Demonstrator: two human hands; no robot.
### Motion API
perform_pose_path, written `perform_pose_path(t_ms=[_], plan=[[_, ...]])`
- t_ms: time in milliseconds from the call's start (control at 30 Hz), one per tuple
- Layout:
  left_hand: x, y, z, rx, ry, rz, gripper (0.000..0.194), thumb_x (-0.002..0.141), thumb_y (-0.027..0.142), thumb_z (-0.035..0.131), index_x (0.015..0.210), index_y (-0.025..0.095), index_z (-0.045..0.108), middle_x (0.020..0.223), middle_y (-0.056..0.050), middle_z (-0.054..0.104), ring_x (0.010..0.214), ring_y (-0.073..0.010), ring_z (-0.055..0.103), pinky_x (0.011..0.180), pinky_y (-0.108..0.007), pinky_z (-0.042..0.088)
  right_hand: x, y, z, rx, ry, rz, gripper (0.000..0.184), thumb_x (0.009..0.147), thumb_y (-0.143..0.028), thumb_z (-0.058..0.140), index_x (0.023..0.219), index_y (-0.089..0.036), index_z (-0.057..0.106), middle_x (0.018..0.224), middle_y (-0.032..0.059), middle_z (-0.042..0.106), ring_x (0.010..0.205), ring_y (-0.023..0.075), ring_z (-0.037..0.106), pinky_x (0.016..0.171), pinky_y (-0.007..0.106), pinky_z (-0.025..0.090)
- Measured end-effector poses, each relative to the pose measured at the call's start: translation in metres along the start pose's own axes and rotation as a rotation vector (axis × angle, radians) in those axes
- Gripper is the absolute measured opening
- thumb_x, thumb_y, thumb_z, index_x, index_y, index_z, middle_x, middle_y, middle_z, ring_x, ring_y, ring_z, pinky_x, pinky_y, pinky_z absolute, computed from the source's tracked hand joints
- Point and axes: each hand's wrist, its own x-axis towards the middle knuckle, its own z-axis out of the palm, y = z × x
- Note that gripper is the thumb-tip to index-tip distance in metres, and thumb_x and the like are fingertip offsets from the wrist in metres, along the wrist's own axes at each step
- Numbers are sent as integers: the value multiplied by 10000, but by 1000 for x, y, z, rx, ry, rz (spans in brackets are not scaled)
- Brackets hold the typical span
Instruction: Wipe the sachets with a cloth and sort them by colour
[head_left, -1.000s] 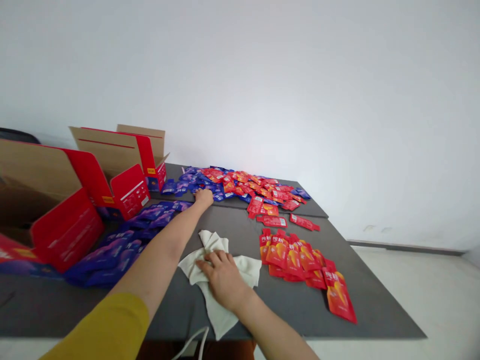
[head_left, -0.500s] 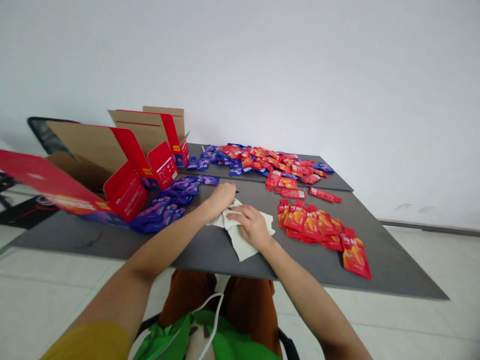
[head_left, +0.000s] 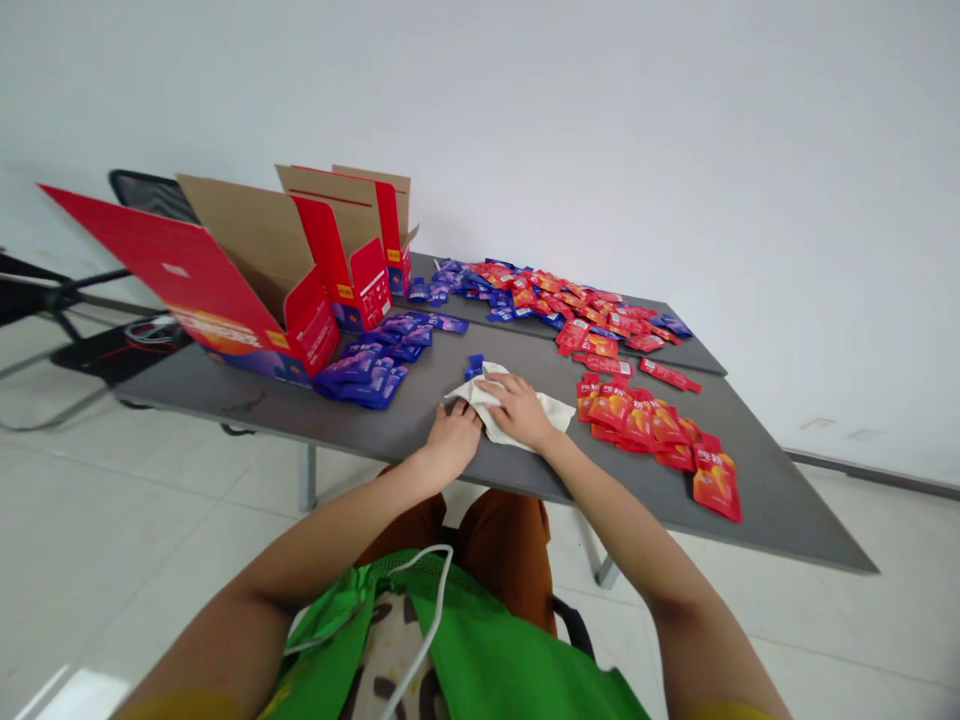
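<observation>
My left hand lies flat on the grey table, against the near edge of a crumpled white cloth. My right hand rests on top of that cloth, fingers spread, and neither hand visibly holds anything. A small blue sachet lies at the cloth's far edge. Left of my hands is a pile of blue-purple pouches. To the right lie overlapping red spouted pouches. A mixed red and blue heap of sachets spreads across the far table.
Two open red-and-kraft cardboard boxes stand at the table's left end, and a black chair is behind them. A green bag lies on my lap. The table's near edge runs just beyond my wrists, with tiled floor on both sides.
My left hand has come back from the far blue sachets to the cloth. The cloth is bunched smaller, a blue sachet lies beside it, and the view has tilted down toward my lap.
</observation>
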Motion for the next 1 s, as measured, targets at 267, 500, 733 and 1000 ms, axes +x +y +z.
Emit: perform_pose_path(t_ms=[267,500,733,1000], plan=[[9,0,-15,-83,-45,-82,490,924,121,326,1331,201,586,1440,-102,517,1330,-351,422,1017,-638,372,24,11,5,-244,-284,37,571,992,-432,304,1550,-366,202,1624,5,171,1418,353,229,1060,535,348],[5,-1,-15,-125,-93,-116,563,919,117,323,1463,209,433,1575,-69,317,1396,-341,351,1042,-572,389,73,38,24,-284,-310,148,554,996,-513,218,1540,-416,184,1626,-30,163,1424,336,232,1040,546,372],[7,-18,-26,-68,-123,2,485,970,158,303,1350,315,560,1450,-97,501,1272,-273,520,933,-418,489,108,51,9,-359,-265,352,444,974,-394,378,1402,-390,496,1398,96,536,1235,358,455,900,539,455],[19,-14,-38,-108,-166,-138,458,1000,355,304,1169,150,678,1128,-166,698,1036,-286,668,814,-378,522,68,39,-39,-84,-158,-90,413,993,-225,368,1353,-257,569,1387,59,556,1254,207,498,1058,376,355]])
